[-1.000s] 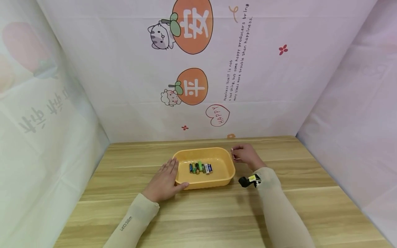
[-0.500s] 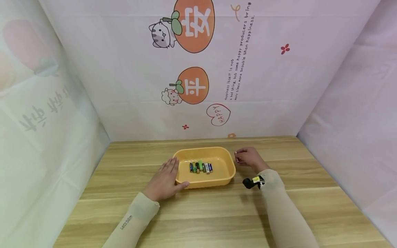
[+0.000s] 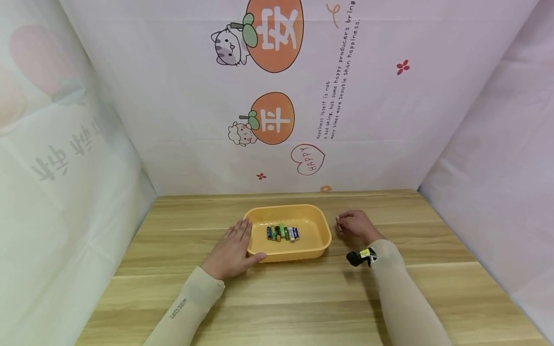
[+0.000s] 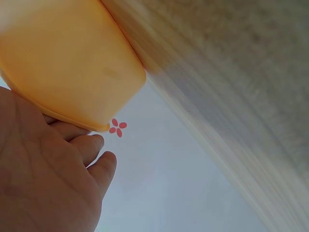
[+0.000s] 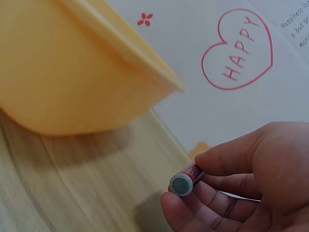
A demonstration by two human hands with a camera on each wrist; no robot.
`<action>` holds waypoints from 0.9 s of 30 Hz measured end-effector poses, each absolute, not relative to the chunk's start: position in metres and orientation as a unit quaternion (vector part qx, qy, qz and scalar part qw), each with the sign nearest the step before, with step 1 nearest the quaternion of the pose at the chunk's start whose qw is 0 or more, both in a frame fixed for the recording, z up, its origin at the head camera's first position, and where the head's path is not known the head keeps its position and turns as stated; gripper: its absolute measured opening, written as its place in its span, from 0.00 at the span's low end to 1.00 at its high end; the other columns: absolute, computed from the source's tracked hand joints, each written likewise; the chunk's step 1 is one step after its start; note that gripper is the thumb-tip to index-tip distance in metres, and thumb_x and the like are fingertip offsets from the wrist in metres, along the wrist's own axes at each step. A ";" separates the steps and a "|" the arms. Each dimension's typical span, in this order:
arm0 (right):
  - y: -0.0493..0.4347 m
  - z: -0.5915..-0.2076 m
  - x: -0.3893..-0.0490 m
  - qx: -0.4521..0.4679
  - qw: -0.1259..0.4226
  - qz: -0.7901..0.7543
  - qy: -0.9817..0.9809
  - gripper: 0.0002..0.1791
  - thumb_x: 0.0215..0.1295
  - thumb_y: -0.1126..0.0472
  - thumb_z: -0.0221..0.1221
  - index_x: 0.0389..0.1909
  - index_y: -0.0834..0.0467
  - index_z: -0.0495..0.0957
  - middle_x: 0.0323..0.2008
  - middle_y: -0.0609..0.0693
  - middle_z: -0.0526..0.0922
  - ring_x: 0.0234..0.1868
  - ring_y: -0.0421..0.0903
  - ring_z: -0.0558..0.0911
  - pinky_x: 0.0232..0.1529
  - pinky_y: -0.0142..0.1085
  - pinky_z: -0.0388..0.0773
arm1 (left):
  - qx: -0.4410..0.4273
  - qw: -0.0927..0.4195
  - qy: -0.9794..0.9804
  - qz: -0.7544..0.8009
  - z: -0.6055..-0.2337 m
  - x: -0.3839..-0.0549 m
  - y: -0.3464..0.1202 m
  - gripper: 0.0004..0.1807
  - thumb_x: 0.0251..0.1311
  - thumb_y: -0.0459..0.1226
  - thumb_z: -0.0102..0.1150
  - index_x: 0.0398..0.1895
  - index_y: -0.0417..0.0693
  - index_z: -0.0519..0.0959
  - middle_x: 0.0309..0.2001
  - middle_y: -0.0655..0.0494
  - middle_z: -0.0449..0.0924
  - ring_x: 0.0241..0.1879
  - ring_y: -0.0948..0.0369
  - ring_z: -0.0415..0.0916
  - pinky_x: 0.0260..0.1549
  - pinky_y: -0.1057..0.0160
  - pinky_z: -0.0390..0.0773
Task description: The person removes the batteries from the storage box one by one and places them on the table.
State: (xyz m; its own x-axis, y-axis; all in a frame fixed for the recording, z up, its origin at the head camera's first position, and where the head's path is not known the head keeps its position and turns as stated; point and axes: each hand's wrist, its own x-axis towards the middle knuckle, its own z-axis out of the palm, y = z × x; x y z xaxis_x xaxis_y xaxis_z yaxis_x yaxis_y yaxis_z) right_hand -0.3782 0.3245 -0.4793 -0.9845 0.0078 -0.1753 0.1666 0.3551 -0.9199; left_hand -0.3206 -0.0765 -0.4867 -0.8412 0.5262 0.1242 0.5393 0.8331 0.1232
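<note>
A yellow plastic basin (image 3: 298, 256) stands on the wooden table, with a row of several batteries (image 3: 283, 232) lying side by side on its floor. My left hand (image 3: 231, 251) rests along the basin's left end, fingers straight over the rim and thumb at the front corner. In the left wrist view those fingers (image 4: 89, 150) lie against the rim. To the right of the basin, my right hand (image 3: 356, 226) pinches a battery (image 5: 187, 180) with a red wrapper between thumb and fingers. Its flat grey end faces the right wrist camera, close above the table.
The wooden table (image 3: 277, 307) ends at a printed white cloth backdrop (image 3: 195, 163) behind the basin. Cloth also hangs on the left (image 3: 108, 192) and right sides. A black wrist camera (image 3: 356, 258) juts from my right sleeve.
My right hand has moved a little to the right, away from the basin's right rim, still pinching the battery. My left hand stays on the basin, and the batteries inside have not moved.
</note>
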 end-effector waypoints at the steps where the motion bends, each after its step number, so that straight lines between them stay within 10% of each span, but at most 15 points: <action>1: 0.326 -0.480 -0.378 0.053 0.070 -0.562 0.822 0.19 0.69 0.68 0.54 0.55 0.78 0.71 0.41 0.65 0.81 0.34 0.47 0.81 0.35 0.38 0.82 | -0.278 0.041 -0.957 -0.076 -0.486 -0.320 -0.077 0.58 0.60 0.75 0.27 0.76 0.36 0.45 0.77 0.45 0.38 0.75 0.52 0.36 0.70 0.54 0.41; 27: 0.359 -0.493 -0.372 0.056 0.056 -0.508 0.858 0.17 0.65 0.69 0.57 0.50 0.79 0.74 0.36 0.59 0.83 0.33 0.45 0.82 0.34 0.39 0.83 | -0.287 0.045 -0.953 -0.086 -0.487 -0.321 -0.079 0.51 0.67 0.68 0.32 0.76 0.37 0.45 0.77 0.44 0.40 0.75 0.52 0.36 0.70 0.54 0.42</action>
